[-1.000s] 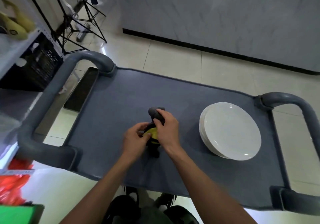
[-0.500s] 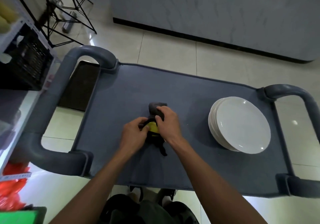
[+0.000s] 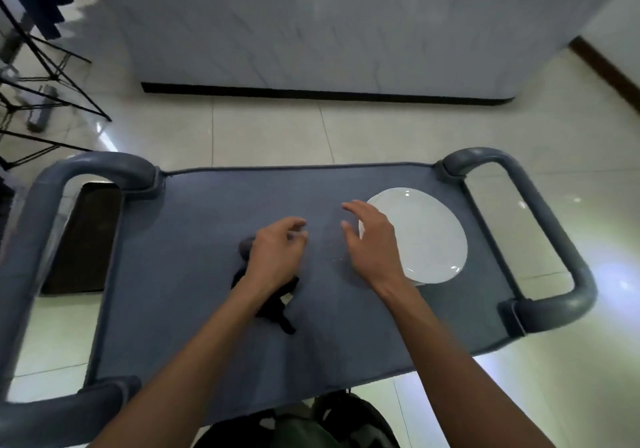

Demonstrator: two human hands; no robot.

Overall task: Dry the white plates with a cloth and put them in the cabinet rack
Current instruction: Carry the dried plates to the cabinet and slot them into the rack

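Observation:
A stack of white plates [image 3: 424, 232] sits on the right part of the grey cart top [image 3: 207, 222]. My right hand [image 3: 374, 243] hovers open just left of the stack, its fingers spread and its back covering the plates' left rim. My left hand [image 3: 277, 253] is at the cart's middle with fingers loosely curled and blurred, nothing visible between them. Under it and its wrist lies a dark bundled cloth [image 3: 275, 307], with a grey rounded part [image 3: 246, 246] poking out to the left. No cabinet rack is in view.
The cart has thick grey loop handles at the left [image 3: 45, 205] and the right [image 3: 554, 239]. Black tripod legs [image 3: 52, 76] stand on the tiled floor at far left. A grey marbled counter front [image 3: 311, 24] runs behind. A dark mat [image 3: 83, 239] lies below the left handle.
Both hands have let go of the dark bundle with the yellow part. My right hand has moved right to the plates' edge. The view has swung right.

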